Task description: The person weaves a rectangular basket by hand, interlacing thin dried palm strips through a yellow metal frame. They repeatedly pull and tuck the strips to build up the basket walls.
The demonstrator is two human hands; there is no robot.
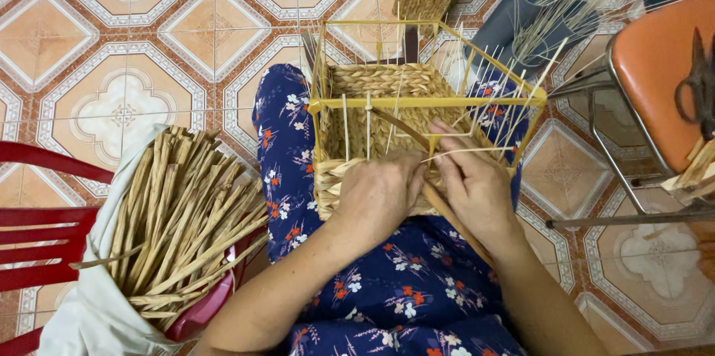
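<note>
Half-woven basket [387, 114] on its yellow wire frame [428, 101] rests on the lap, left hand [378, 196] pressing the woven rows steady while right hand [474, 186] pinches a flat straw strand [447, 211], bundled straw [182, 211] standing near the left

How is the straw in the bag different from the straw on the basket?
The loose tan dried strands stand bundled in a white cloth bag, unwoven; the half-woven straw basket has strands plaited tightly around a yellow wire frame. The bundle sits beside the person; the basket rests on their lap. Both look like the same tan fibre.
</note>
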